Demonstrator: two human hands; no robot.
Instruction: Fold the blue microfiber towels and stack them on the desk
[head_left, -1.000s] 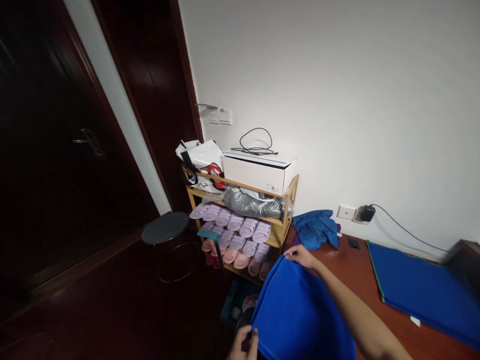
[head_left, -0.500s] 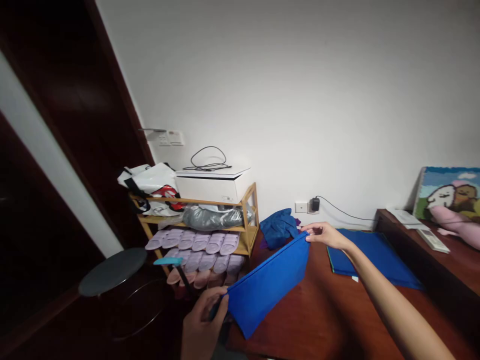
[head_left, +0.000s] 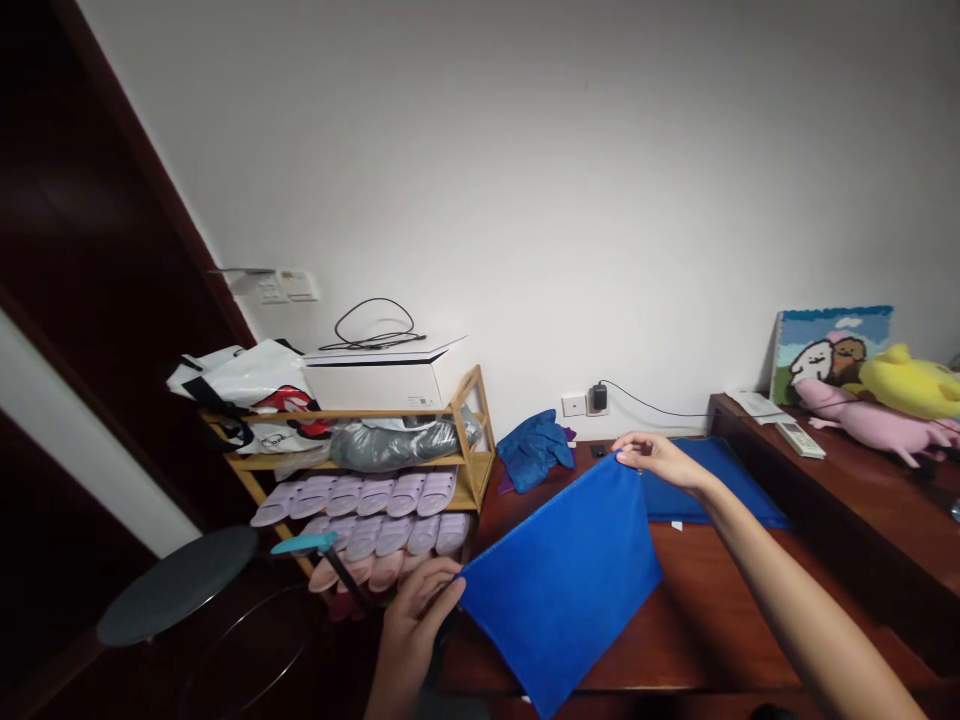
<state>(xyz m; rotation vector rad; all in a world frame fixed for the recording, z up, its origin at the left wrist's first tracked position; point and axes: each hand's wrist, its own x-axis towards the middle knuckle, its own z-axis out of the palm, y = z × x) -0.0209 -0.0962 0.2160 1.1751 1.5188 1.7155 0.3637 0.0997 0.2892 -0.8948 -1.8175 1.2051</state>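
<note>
A bright blue cloth (head_left: 566, 575) hangs between my two hands, its upper edge stretched on a slant. My left hand (head_left: 420, 610) pinches the lower left corner of that edge between thumb and fingers. Higher up, my right hand (head_left: 660, 462) pinches the right corner. The rest of the cloth drops in front of the reddish-brown wooden table (head_left: 697, 620). Behind my right hand a flat blue cloth (head_left: 712, 485) lies on the table, partly covered by my wrist. A crumpled darker blue cloth (head_left: 534, 450) rests at the table's back left.
A wooden rack (head_left: 474, 440) with lilac slippers (head_left: 375, 495), a white box (head_left: 375, 382) and a bag (head_left: 251, 385) stands at left, near a dark round stool (head_left: 180, 585). On the raised ledge at right lie a remote (head_left: 800, 440) and plush toys (head_left: 862, 415).
The blue cloth has opened out and hangs broader, its lower edge further down. My view has turned to the right, bringing a yellow plush toy into sight. Both hands keep their pinch.
</note>
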